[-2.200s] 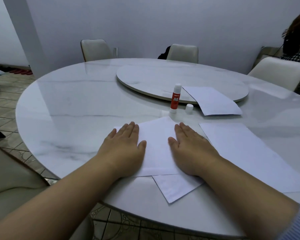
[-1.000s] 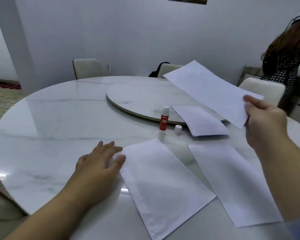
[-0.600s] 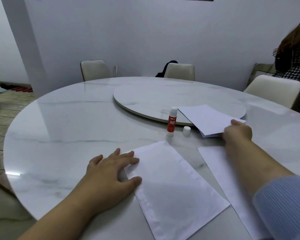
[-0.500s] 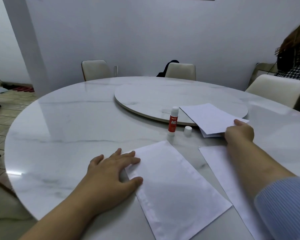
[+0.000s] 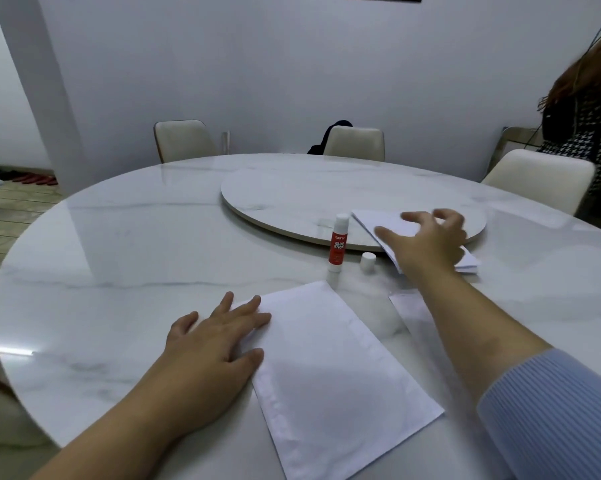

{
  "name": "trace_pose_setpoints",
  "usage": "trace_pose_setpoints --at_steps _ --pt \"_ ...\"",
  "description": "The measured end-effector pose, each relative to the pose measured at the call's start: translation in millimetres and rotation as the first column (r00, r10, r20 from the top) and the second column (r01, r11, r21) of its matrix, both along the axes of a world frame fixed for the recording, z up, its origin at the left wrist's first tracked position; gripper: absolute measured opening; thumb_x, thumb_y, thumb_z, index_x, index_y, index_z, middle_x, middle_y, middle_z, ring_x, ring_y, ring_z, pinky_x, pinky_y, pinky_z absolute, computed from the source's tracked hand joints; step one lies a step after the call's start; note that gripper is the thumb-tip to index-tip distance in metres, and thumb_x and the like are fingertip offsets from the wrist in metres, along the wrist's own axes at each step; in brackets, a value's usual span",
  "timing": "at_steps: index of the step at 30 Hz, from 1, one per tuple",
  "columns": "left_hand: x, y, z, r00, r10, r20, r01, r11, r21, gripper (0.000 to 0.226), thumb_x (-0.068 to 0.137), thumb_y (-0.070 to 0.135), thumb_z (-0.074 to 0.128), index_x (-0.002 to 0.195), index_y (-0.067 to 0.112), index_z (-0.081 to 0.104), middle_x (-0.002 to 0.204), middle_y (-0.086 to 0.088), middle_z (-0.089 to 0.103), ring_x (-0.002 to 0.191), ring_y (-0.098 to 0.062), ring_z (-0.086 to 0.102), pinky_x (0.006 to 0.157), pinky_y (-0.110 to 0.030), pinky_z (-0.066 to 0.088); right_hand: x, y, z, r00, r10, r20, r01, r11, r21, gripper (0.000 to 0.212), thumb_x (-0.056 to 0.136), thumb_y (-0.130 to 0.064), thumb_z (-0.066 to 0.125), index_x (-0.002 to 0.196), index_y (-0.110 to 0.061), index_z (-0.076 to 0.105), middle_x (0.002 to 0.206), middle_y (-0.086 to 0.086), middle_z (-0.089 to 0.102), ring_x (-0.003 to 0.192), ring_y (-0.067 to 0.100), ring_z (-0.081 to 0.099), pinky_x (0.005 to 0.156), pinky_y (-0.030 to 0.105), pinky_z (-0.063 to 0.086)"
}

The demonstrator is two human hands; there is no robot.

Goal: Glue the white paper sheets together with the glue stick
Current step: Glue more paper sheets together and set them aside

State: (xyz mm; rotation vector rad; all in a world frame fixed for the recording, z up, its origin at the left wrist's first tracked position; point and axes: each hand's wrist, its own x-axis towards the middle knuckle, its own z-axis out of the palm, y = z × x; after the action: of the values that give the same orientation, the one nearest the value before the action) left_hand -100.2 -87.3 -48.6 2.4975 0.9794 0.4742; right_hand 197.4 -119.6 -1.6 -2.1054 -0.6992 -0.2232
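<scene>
left hand (image 5: 216, 344) lay flat, fingers straight, pressing near white paper sheet (image 5: 330, 372) at 6 o'clock. right hand (image 5: 427, 240) hovered released, fingers spread, over stacked white sheets (image 5: 465, 263) at 1 o'clock, no longer pinching them. red-and-white glue stick (image 5: 338, 243) stood uncapped at 12 o'clock beside small white cap (image 5: 367, 262) on round white marble table (image 5: 136, 254); pale chairs (image 5: 183, 140) behind.

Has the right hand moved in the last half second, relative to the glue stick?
Yes. The right hand has shifted left toward the upright glue stick, with fingers now spread over the paper stack instead of at its right edge.
</scene>
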Motion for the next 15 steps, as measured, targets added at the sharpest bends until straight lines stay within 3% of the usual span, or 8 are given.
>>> trace_pose_setpoints --at_steps 4,9,13,15 --pt "1 1 0 1.000 0.008 -0.024 -0.008 1.000 -0.011 0.046 0.095 0.030 0.036 0.136 0.049 0.030 0.147 0.036 0.011 0.131 0.018 -0.006 0.114 -0.028 -0.006 -19 18 1 0.961 0.224 -0.163 -0.255 0.945 -0.207 0.079 0.060 -0.064 0.074 0.126 -0.026 0.055 0.144 -0.001 0.024 0.134 0.023 0.022 0.103 0.037 0.024" --pt "3 2 -1 0.998 0.021 -0.056 -0.022 1.000 -0.012 0.046 0.096 0.030 0.030 0.138 0.048 0.027 0.150 0.033 0.012 0.129 0.018 -0.004 0.114 -0.030 -0.006 -31 37 -9 0.969 0.192 -0.153 -0.234 0.910 -0.343 0.069 0.060 -0.063 0.075 0.116 -0.027 0.060 0.132 0.002 0.035 0.124 0.026 0.032 0.094 0.033 0.029" --pt "4 2 -2 0.996 0.017 -0.092 -0.017 1.000 -0.010 0.058 0.083 0.064 0.033 0.139 0.048 0.026 0.149 0.034 0.011 0.136 0.012 -0.003 0.115 -0.034 -0.005 -35 45 -17 0.972 0.129 -0.194 -0.171 0.961 -0.219 0.040 0.068 -0.052 0.075 0.099 -0.028 0.070 0.116 0.005 0.055 0.111 0.025 0.042 0.087 0.034 0.039" --pt "4 3 -3 0.991 0.018 -0.135 -0.015 1.000 0.019 0.061 0.084 0.063 0.034 0.141 0.047 0.021 0.151 0.030 0.007 0.139 0.008 -0.006 0.115 -0.034 -0.006 -39 40 -16 0.974 0.171 -0.152 -0.194 0.969 -0.153 0.034 0.076 -0.045 0.070 0.101 -0.022 0.068 0.112 0.007 0.059 0.105 0.025 0.045 0.083 0.035 0.041"
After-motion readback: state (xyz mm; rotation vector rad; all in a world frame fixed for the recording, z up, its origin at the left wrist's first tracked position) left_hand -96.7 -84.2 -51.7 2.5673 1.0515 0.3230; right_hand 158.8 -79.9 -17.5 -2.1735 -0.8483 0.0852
